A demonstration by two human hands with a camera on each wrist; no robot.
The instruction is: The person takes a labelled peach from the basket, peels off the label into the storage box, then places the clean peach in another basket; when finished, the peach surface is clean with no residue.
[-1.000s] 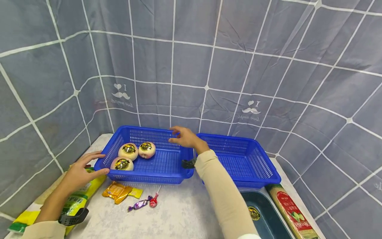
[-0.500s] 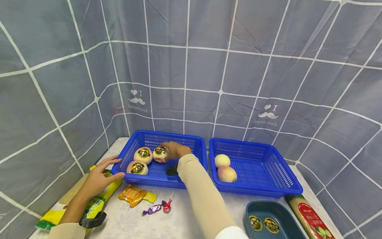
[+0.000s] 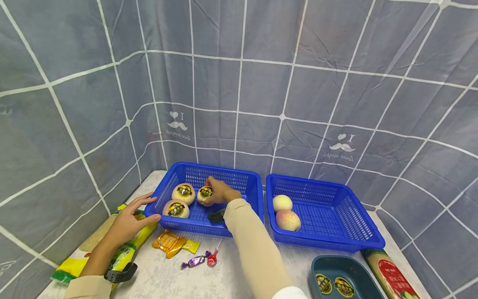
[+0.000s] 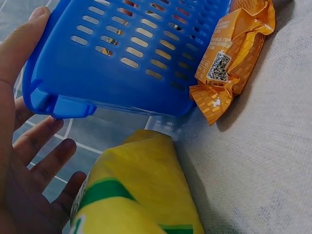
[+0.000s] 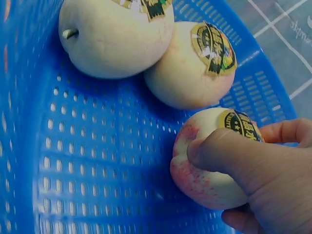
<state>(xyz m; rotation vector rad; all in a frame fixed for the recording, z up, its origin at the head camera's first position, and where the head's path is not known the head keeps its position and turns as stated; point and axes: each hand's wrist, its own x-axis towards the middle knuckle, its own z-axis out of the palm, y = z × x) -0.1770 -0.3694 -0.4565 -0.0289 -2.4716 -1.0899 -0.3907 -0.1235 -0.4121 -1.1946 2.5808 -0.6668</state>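
In the left blue basket (image 3: pixel 239 226), my right hand (image 3: pixel 220 192) grips a pale peach (image 5: pixel 209 190) with a pink blush and a black-and-gold sticker. The thumb presses on its near side and the fingers wrap behind it. Beside it lie two more stickered peaches, a rear one (image 3: pixel 183 193) and a front one (image 3: pixel 176 209). My left hand (image 3: pixel 128 224) rests at the basket's left front corner, thumb at the rim and fingers loosely spread. In the left wrist view several of its fingers hang apart from the basket wall.
The right blue basket (image 3: pixel 328 243) holds a pale peach (image 3: pixel 282 203) and a blushed peach (image 3: pixel 288 220). A teal basin (image 3: pixel 352 265) has round stickers inside. Nearby lie a red-labelled package (image 3: pixel 393 276), yellow-green bag (image 3: pixel 128 255), orange packets (image 3: pixel 169 243), purple candy (image 3: pixel 196 261) and red lollipop (image 3: pixel 212 259).
My right hand has come down from above the left basket's right end and taken hold of a peach, shifting it slightly right of the others. The left hand stays at the corner.
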